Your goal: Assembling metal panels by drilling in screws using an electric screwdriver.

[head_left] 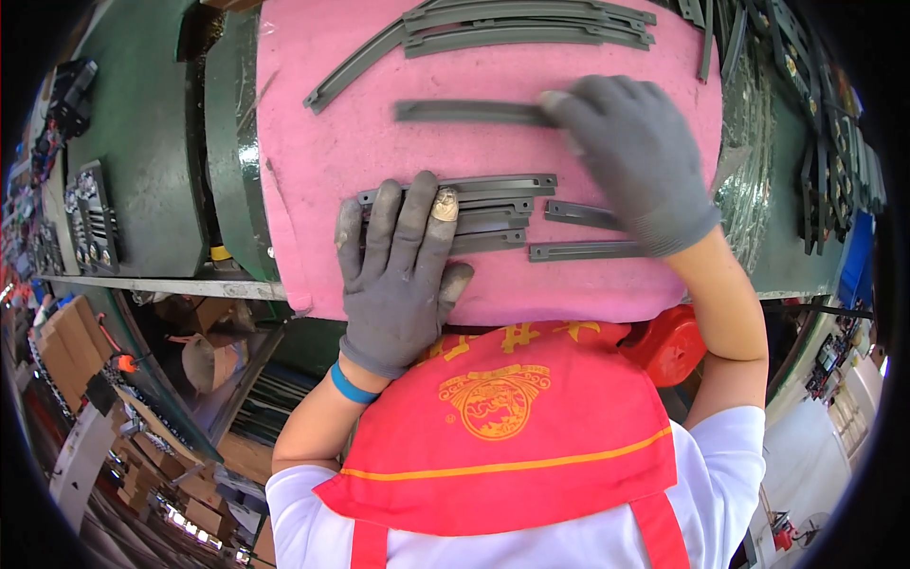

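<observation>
My right hand (635,142), in a grey glove, pinches the right end of a slim grey strip (464,112). That strip is slightly blurred and lies crosswise over or on a pink mat (303,161). My left hand (393,275), gloved too, rests flat with fingers stretched over several grey strips (493,218) with small holes near their ends. One of its fingertips has a tan covering. Two more strips, an upper one (580,215) and a lower one (580,251), run partly beneath my right hand and wrist.
Across the mat's far side lies a pile of grey strips (521,36). More dark strips (820,142) are heaped at the right. A green table surface (137,161) stands left, with cardboard boxes (71,341) below it. Something red and plastic (671,346) sits by the mat's near right edge.
</observation>
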`<state>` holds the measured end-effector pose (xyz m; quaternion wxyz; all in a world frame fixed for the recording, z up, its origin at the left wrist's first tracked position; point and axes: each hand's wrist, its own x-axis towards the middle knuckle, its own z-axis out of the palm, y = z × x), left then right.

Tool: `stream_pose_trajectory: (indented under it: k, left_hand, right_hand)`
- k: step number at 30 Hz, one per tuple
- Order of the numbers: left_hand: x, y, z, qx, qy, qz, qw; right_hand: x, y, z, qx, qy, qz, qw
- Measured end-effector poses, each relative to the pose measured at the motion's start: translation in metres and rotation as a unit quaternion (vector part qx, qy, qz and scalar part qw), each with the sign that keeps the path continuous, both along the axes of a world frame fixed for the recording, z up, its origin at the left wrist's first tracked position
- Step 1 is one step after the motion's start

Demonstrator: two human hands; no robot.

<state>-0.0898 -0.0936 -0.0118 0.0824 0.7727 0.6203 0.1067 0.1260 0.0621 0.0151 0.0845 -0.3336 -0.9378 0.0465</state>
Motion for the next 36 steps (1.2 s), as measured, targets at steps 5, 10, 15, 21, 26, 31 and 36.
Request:
stream_pose_trajectory:
  k: [5, 10, 15, 21, 26, 31, 36]
  left_hand:
    - [-0.002, 0.003, -0.001, -0.006, -0.013, 0.002, 1.000]
    - [-0.006, 0.010, 0.003, -0.016, -0.003, -0.003, 1.000]
    - [-0.014, 0.035, 0.033, -0.046, 0.001, -0.038, 0.998]
    - [-0.026, 0.119, 0.014, 0.094, -0.126, 0.000, 0.988]
    - [-0.027, 0.132, -0.002, 0.080, -0.126, -0.057, 0.987]
    - [-0.013, 0.138, 0.017, 0.046, -0.221, -0.001, 0.974]
    - [-0.014, 0.109, 0.038, 0.069, -0.124, -0.047, 0.989]
  right_hand:
    - [0.071, -0.001, 0.014, -0.021, 0.018, -0.069, 0.997]
    - [0.090, -0.003, 0.032, -0.253, 0.050, -0.105, 0.960]
    - [0.051, 0.036, 0.013, -0.048, 0.120, -0.134, 0.982]
    - [0.034, 0.060, -0.013, 0.034, 0.182, -0.038, 0.982]
    - [0.059, 0.058, -0.013, -0.060, 0.218, -0.110, 0.968]
    - [0.052, 0.043, -0.006, -0.008, 0.207, -0.045, 0.977]
    - [0.014, 0.038, -0.028, 0.037, 0.196, -0.016, 0.980]
